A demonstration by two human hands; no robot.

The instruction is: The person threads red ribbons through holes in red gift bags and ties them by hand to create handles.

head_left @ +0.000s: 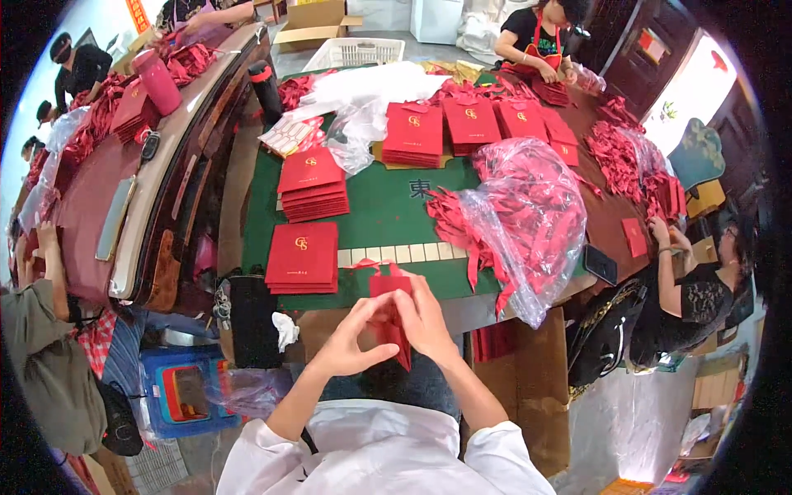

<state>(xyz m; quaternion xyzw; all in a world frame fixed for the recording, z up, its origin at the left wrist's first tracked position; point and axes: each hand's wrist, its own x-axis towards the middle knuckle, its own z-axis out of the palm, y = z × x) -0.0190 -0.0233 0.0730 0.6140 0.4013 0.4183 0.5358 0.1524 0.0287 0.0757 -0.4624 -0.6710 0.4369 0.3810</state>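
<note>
A flat red paper bag [389,285] is upright between my hands at the near table edge, its lower corner hanging past the edge. A thin red ribbon [369,264] loops out at its top. My left hand [360,332] curves round the bag's left side, fingertips on it and thumb low. Fingers of my right hand [422,320] close on the right side and partly cover it. Left of my hands lies a neat stack of red bags [302,257] with gold emblems; another stack [312,183] sits behind it.
A clear plastic sack of red ribbons [532,210] bulges to the right on the green table mat [384,219]. More bag stacks [412,136] stand farther back. A phone [600,264] lies near the right edge. A black bottle [265,92] is at the far left. Co-workers sit around both tables.
</note>
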